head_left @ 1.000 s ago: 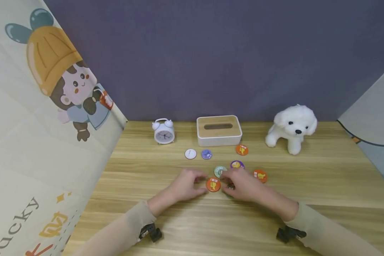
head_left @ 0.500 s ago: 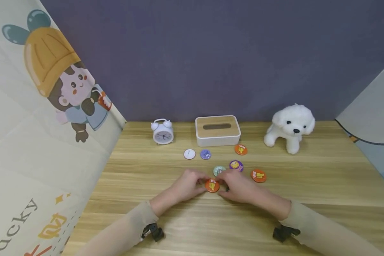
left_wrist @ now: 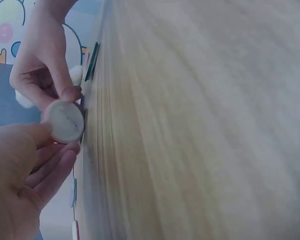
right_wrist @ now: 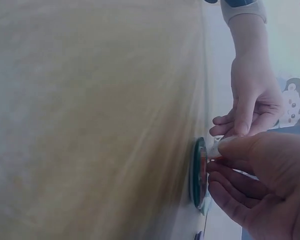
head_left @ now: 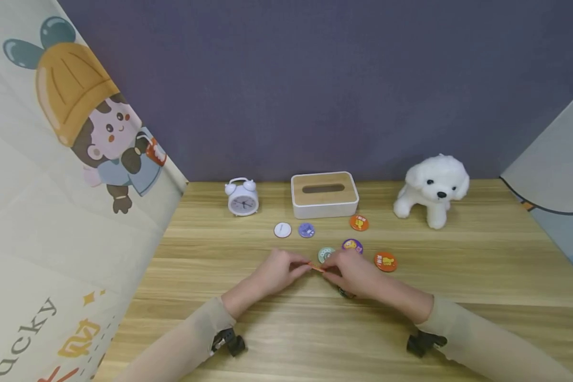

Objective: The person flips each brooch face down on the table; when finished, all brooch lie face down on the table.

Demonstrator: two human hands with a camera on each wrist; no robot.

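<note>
Between my left hand [head_left: 273, 275] and right hand [head_left: 358, 275], an orange round pin badge [head_left: 317, 267] is pinched by its edges, tilted up from the table. Its pale back [left_wrist: 66, 121] with a pin faces the left wrist camera. Partly under my right hand lies a dark-edged badge [head_left: 346, 293], whose green rim [right_wrist: 196, 172] shows in the right wrist view. Just beyond the fingers are a green badge [head_left: 326, 254] and a purple badge [head_left: 352, 246], both partly covered by the right hand.
More badges lie around: orange ones at right [head_left: 385, 261] and behind [head_left: 359, 222], a blue-violet badge [head_left: 306, 229] and a face-down white badge [head_left: 283, 229]. Along the back stand an alarm clock [head_left: 243, 201], a tissue box [head_left: 324, 196] and a plush dog [head_left: 434, 188].
The orange badge lay flat between the hands; now both hands pinch it and it is tipped up, its printed face turned away. The right hand has moved slightly left toward it.
</note>
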